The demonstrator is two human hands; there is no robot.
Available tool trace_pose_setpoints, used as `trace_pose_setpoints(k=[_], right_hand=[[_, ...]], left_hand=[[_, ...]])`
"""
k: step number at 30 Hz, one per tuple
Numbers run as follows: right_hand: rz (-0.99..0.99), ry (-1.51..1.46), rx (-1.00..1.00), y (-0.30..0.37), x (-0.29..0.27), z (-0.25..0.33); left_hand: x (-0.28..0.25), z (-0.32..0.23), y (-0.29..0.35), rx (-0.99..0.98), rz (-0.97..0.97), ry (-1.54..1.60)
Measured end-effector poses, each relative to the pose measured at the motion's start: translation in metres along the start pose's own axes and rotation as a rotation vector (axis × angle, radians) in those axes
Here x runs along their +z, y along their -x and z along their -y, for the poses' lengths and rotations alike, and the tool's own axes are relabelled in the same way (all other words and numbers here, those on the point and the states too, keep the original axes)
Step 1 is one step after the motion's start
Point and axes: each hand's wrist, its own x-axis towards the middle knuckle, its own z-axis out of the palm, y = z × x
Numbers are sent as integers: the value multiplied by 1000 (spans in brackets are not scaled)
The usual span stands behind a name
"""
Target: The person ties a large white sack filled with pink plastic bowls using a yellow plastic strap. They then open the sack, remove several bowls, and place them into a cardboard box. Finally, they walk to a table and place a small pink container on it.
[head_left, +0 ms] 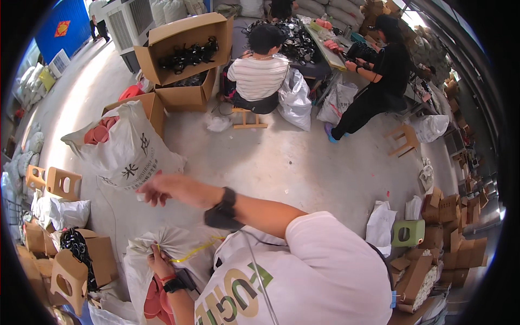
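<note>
My left hand (158,264) is closed on the gathered neck of a white woven sack (142,250) at the lower left. A yellow strip (196,252) runs from that neck to the right. Red round pieces (156,304) show beside my left wrist. My right arm reaches across to the left, a black band on its wrist. My right hand (157,190) hangs in front of a full white sack (127,149), its fingers loosely apart; I cannot tell whether it touches the sack. Red discs (101,131) fill that sack's open top.
Beyond the full sack stand cardboard boxes (187,49) with black parts. A seated person (261,70) and another in black (374,81) work at tables. Wooden stools (64,183), a green stool (408,233) and a carton (417,281) stand around the sides.
</note>
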Motion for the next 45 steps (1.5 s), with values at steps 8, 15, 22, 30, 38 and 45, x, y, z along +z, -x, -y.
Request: trace_pose_setpoints(k=[8,15,22,30,38,45], right_hand=[[139,895,227,-52,37,-247],[464,644,557,-74,8,-211],[687,594,604,-82,9,-198],[824,686,634,-88,17,-225],[1091,903,271,-89,24,-218],[433,152,1044,-79,24,-237]], left_hand=[[-5,13,-3,61,-232,-143],[-4,20,6,402,-77,-441],[-18,23,8,329,-72,-444],[10,-2,24,128,-276,-24],[9,-1,24,594,-280,-790],[11,2,39,327,-494,-248]])
